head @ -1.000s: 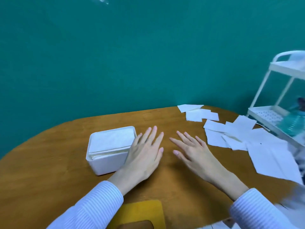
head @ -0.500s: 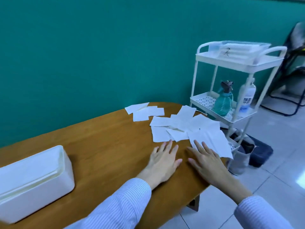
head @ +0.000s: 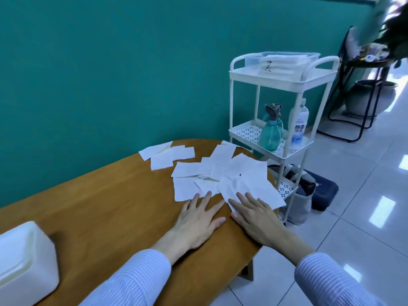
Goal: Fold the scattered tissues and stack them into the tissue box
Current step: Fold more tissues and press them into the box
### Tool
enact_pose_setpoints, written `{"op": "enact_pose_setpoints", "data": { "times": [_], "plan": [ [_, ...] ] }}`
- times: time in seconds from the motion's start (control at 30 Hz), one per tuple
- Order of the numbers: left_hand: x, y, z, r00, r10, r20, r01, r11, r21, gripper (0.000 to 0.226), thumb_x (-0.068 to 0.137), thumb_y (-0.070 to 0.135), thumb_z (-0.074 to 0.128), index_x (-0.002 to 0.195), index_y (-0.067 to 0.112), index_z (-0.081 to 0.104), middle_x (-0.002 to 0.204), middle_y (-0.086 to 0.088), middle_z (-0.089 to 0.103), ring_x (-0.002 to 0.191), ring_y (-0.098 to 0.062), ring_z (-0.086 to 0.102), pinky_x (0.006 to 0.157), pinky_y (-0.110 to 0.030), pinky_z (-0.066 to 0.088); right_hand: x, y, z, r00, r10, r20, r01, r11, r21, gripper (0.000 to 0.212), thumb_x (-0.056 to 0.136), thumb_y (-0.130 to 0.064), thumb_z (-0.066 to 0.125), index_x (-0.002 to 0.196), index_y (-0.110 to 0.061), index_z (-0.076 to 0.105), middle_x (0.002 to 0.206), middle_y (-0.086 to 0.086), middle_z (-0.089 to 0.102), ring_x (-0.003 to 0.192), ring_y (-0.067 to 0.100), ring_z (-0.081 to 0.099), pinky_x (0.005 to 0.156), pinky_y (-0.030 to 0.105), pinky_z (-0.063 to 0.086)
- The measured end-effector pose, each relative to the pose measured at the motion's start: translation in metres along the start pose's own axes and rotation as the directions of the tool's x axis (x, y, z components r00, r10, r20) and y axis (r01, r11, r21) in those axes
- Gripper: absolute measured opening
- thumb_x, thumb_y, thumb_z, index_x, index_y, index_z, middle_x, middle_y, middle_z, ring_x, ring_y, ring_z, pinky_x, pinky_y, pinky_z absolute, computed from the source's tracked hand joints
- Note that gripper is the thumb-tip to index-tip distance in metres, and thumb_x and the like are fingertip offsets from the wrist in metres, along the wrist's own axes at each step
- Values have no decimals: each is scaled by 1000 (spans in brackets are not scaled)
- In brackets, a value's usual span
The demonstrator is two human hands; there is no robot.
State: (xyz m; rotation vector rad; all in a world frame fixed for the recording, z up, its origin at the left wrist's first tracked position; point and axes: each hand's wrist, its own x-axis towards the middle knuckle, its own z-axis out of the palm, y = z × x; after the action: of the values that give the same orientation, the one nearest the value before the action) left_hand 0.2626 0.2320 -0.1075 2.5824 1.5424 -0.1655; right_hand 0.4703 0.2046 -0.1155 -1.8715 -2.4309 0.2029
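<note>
Tissues (head: pixel 220 173) white, flat (overlapping), scattered

The bottle (head: pixel 298 127) on the cart's (head: pixel 284 77) middle shelf bears Chinese characters, seemingly "酸菌" and "水乐". The pack (head: pixel 280 64) on the cart's top shelf carries dark, unreadable marks.

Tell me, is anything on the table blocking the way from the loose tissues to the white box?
Nothing visible does: bare table lies between the tissues and the tissue box at the left edge.

1 head-worn wide-angle view, forward and down, close over the table (head: pixel 110 208) end.
</note>
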Motion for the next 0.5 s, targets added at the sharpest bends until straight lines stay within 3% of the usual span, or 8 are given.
{"op": "enact_pose_setpoints", "data": {
  "times": [0.23, 0.37, 0.43, 0.5],
  "plan": [
    [-68, -12, -6, 1000, -11, 5, 11, 999, 47, 67, 97, 70, 12, 157, 41, 10, 168, 8, 4, 151, -26, 13, 121, -43, 16, -24, -34, 9, 979, -199, 33, 199, 980, 19, 61, 100, -57, 8, 157, -35, 12, 165, -8, 7, 152, 14, -2, 121, 32, 4],
    [-107, -19, -3, 999, -26, -29, 28, 997, 72, 77, 89, 71, -1, 155, 38, 23, 165, 11, 18, 144, -25, 30, 116, -40, 26, -35, -62, 15, 953, -302, 15, 302, 953, 33, 60, 101, -57, 7, 155, -33, 18, 164, -10, 12, 152, 13, 2, 119, 30, 14],
    [-122, -27, 4, 995, -26, -94, 38, 990, 134, 73, 95, 70, 2, 143, 35, 44, 152, 11, 43, 124, -24, 53, 101, -39, 44, -41, -75, 20, 936, -351, -21, 352, 935, 49, 55, 105, -55, 13, 154, -32, 23, 163, -9, 18, 152, 14, 9, 118, 31, 19],
    [-133, -36, 15, 975, -4, -220, 47, 981, 190, 61, 101, 65, 15, 120, 32, 62, 124, 11, 64, 90, -19, 65, 76, -34, 55, -48, -85, 23, 923, -380, -53, 383, 922, 52, 53, 106, -55, 16, 151, -32, 29, 161, -9, 26, 150, 15, 17, 115, 32, 26]
  ]
}}
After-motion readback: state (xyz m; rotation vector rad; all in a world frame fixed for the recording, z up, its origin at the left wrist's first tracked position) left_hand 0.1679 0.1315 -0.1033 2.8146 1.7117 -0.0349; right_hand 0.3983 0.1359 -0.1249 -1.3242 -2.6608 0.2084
